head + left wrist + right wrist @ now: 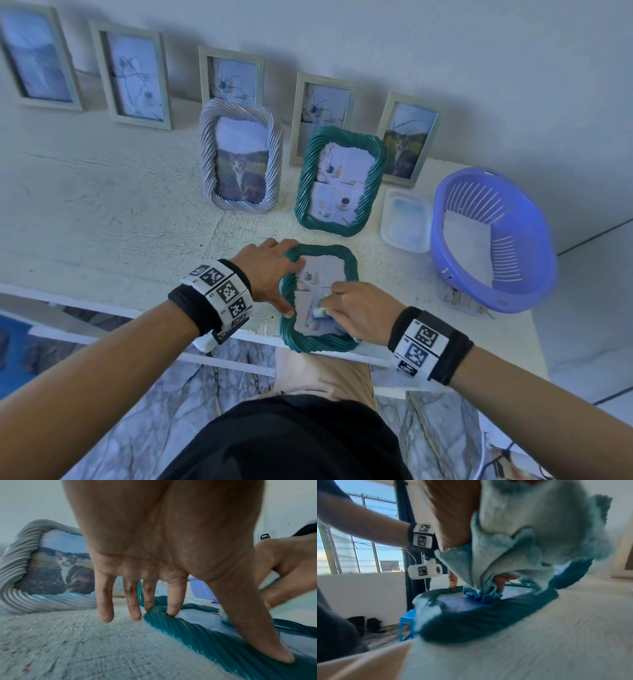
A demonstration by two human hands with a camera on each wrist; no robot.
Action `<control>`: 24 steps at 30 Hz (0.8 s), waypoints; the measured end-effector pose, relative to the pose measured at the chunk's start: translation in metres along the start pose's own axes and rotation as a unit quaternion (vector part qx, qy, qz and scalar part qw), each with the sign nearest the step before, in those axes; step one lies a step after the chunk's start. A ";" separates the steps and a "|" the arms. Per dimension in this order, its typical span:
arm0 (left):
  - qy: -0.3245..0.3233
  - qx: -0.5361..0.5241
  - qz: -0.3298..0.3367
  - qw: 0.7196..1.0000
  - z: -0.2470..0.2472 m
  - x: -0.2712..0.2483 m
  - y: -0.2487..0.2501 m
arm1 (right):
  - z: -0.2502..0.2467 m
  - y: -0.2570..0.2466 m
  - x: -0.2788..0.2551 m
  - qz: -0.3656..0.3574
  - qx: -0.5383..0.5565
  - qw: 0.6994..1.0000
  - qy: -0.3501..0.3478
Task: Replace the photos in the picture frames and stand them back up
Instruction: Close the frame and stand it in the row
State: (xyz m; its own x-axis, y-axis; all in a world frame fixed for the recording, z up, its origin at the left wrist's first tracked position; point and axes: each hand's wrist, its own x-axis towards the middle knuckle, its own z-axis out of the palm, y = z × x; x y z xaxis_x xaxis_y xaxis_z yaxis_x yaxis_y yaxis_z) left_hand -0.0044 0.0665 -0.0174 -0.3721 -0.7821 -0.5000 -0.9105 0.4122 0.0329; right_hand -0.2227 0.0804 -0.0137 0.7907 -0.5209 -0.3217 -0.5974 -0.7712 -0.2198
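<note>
Wiping glass w/ a bunched pale-blue terry cloth (513,545), the right hand (356,308) had its fingers curled round the wad, pressing it onto the pane of the teal twisted-rope plastic frame (320,344). That frame lay flat, face up, at the near edge of the white rough-painted table (102,212), its near end overhanging the edge.

L. hand (270,270): fingers straight and spread, index tip inside the frame's rim, thumb on its left side; prob. pinning it so the rubbing didn't slide it off.

Item seems to have its photo in already; judged a clean-up step before standing it up.

Behind, upright, facing the person:
- grey twisted-rope frame w/ cat photo (239,154), centre-left.
- second teal twisted-rope frame w/ four-panel photo (339,181), just right of it.

To the right: shallow clear plastic tray (406,221), then a purple slotted plastic basket (493,240) holding white sheets, likely spare or removed prints.

Farthest: row of five plain pale-green frames (135,75) propped along the wall.
</note>
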 end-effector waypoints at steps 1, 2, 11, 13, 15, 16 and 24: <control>0.000 0.002 0.001 1.000 0.000 0.000 0.000 | -0.002 0.006 0.005 0.013 -0.013 1.000 0.010; 0.001 0.004 0.002 1.000 -0.001 0.000 0.001 | -0.004 0.010 0.012 0.031 -0.022 0.999 0.025; 0.001 -0.002 -0.001 1.000 -0.001 0.000 0.001 | 0.008 -0.017 0.002 -0.019 0.055 0.997 0.056; -0.001 -0.002 0.000 1.000 -0.001 -0.001 0.001 | 0.007 -0.013 -0.002 -0.036 0.037 0.998 0.029; -0.001 0.000 0.002 1.000 -0.001 -0.002 0.000 | 0.002 -0.003 0.005 -0.009 0.009 1.000 0.027; 0.001 -0.001 0.002 1.000 -0.001 -0.002 0.000 | -0.001 0.003 0.012 0.016 0.000 0.999 0.044; -0.001 -0.006 0.004 1.000 -0.001 -0.001 0.001 | 0.004 -0.021 0.010 0.007 0.058 0.997 0.047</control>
State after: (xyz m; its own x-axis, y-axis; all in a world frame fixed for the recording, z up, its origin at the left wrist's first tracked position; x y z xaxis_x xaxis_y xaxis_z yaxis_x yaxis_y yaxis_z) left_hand -0.0048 0.0675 -0.0158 -0.3783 -0.7787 -0.5006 -0.9099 0.4123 0.0463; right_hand -0.2031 0.0932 -0.0158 0.7882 -0.5674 -0.2384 -0.6153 -0.7189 -0.3233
